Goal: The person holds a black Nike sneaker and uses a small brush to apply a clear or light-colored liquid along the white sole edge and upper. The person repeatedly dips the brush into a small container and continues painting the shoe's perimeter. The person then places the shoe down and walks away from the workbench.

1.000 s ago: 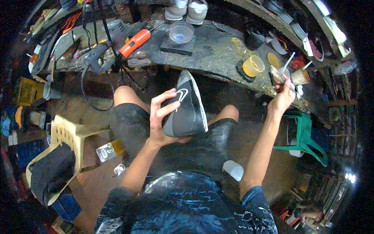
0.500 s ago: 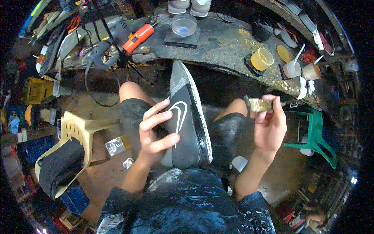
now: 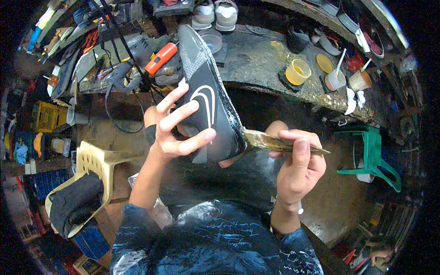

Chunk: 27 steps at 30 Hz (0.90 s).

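Observation:
A dark grey shoe (image 3: 208,110) with a lighter textured toe and a pale curved outline on its side is raised in front of me, toe pointing away. My left hand (image 3: 172,130) holds it, fingers spread over the upper and thumb lying along its side. A wet black sheen runs along the lower edge near the heel. In my right hand (image 3: 300,167), a flat, crusted brush (image 3: 261,140) is pinched between thumb and fingers. Its tip meets the shoe's edge close to the heel.
Across the workbench (image 3: 252,59) lie an orange tool (image 3: 161,58), a clear bowl (image 3: 211,41), a yellow-lined cup (image 3: 298,72) and two cups with sticks. Pale shoes (image 3: 224,16) stand behind. A cream chair (image 3: 94,160) is at left, a green stool (image 3: 366,151) at right.
The shoe has risen and shifted away toward the bench, with my left hand on it. My right hand has come in leftward and down, bringing the brush onto the shoe's edge.

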Motion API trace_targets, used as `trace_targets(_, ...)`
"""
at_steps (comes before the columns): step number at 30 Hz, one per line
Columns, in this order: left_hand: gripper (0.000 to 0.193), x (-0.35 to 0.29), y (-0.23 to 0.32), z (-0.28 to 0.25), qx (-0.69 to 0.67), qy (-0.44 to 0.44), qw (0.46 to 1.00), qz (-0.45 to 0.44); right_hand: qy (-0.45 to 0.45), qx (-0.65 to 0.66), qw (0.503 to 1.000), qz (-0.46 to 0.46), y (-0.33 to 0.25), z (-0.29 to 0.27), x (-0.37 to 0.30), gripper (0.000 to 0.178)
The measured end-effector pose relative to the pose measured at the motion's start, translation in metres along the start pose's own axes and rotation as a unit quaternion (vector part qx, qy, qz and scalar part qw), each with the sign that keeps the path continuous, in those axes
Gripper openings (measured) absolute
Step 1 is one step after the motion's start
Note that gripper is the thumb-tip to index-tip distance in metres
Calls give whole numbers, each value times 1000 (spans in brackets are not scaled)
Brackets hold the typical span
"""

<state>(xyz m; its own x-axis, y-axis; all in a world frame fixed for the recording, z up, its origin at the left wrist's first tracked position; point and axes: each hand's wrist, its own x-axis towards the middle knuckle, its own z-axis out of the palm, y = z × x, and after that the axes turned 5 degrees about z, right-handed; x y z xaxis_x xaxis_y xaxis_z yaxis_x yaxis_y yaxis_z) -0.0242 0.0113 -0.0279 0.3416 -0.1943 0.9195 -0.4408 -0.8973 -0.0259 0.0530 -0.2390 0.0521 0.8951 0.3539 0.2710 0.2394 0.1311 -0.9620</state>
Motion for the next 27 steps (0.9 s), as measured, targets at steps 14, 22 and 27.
trace_targets(14,70,7,-7,-3,31,-34,999,24,-23,-89,988,-126,19,2,12,17)
trace_targets(22,67,10,-7,-8,51,-39,998,14,-20,-106,985,-136,14,2,9,9)
trace_targets(27,65,11,-7,-9,47,-35,998,6,-32,-118,980,-158,14,-2,8,9)
